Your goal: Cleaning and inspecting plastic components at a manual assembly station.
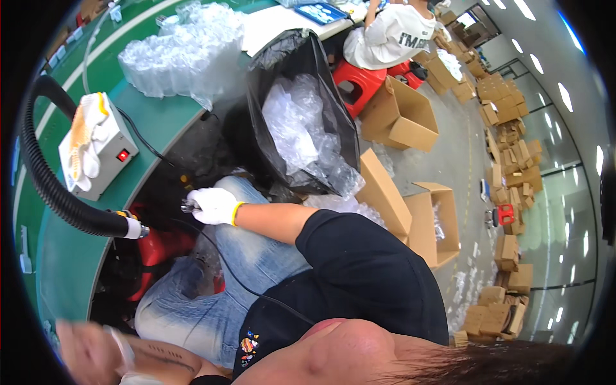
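My right hand (217,206), in a white glove with a yellow cuff, is closed beside my raised knee. Its fingers grip a small shiny metal part (187,206) whose kind I cannot make out. Bare and smeared by motion, my left hand (90,353) is at the lower left, by the green table (61,269); its fingers do not show clearly. Between my hands and the table, a black ribbed hose (70,215) ends in a white and metal nozzle (136,229). White and orange gloves (86,144) lie on a grey box (112,154) with a lit red switch.
A bin lined with a black bag (256,115) holds clear plastic. More clear plastic packaging (179,58) is heaped on the table. Open cardboard boxes (401,119) stand on the floor. Another person in a white shirt (388,38) sits on a red stool (353,83). A thin cable (240,282) crosses my lap.
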Demonstrator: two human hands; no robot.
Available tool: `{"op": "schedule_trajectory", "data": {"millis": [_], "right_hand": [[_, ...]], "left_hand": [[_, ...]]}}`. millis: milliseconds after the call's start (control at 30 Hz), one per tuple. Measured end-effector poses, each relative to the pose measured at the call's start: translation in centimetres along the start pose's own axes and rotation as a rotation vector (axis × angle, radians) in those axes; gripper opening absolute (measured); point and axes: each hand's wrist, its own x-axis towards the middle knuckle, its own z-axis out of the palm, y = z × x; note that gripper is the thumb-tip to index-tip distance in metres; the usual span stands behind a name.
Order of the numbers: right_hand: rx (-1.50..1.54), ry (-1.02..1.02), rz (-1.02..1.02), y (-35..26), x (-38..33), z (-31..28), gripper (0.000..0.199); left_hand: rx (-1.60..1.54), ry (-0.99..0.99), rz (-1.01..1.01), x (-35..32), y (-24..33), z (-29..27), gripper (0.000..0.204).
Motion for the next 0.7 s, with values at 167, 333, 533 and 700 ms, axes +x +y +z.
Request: {"op": "schedule_trajectory", "data": {"millis": [167, 333, 533, 700], "right_hand": [[-0.015, -0.016, 0.005, 0.1, 0.1, 0.0, 0.028], [-0.018, -0.020, 0.031, 0.1, -0.1, 0.0, 0.031], [-0.021, -0.033, 0.029, 0.1, 0.3, 0.5, 0.035], [-0.031, -0.026, 0.032, 0.1, 0.5, 0.7, 0.037]], "left_hand": [[0.469, 0.144, -0.866, -17.1, -20.9, -3.5, 0.039], [0.626, -0.131, -1.033, -16.0, -21.1, 0.9, 0.033], [1.101, -0.745, -0.849, -15.4, -19.7, 3.1, 0.051], [1.073, -0.883, -0.979, -15.6, -19.9, 3.2, 0.059]]}}
